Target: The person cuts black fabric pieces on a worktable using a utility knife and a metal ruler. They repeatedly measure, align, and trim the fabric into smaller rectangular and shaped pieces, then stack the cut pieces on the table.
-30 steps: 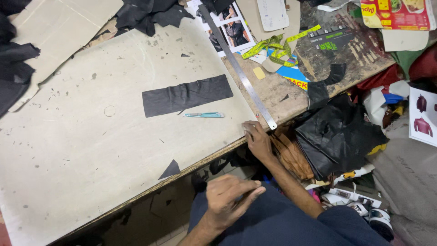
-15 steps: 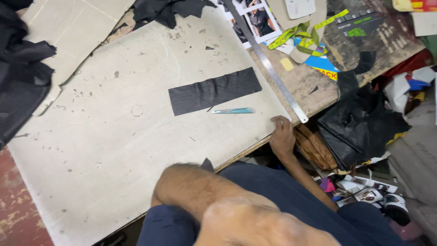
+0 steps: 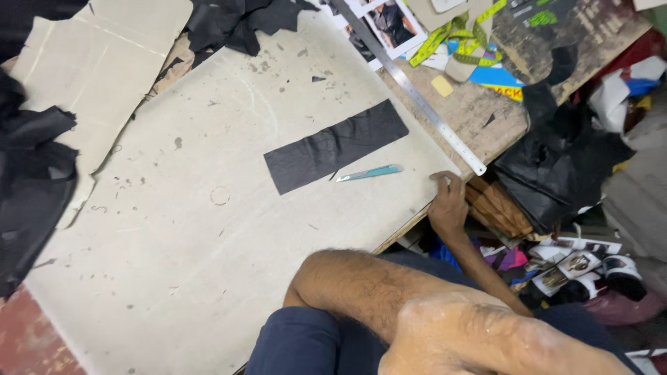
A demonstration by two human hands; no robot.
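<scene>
1. The right hand rests on the near edge of the desk; its fingers curl over the rim, a grip closed on the board's edge and holding nothing loose — it looks like a bracing hold.
2. The left hand is not clearly in view; a bare forearm crosses the lap above dark blue trousers, and what fills the bottom of the frame is too close and blurred to name; whether that hand holds anything I cannot tell.
3. Nearest the right hand lies a teal-handled knife, flat on the desk, apart from the fingers; its tip touches the lower edge of a black strip of material laid flat and slantwise.
4. A long metal ruler runs along the board's far side, its end just beside the right hand.
5. No open container shows; black scraps heap at left, a yellow tape measure coils above — a black bag slumps off the desk's right, contents hidden.
</scene>
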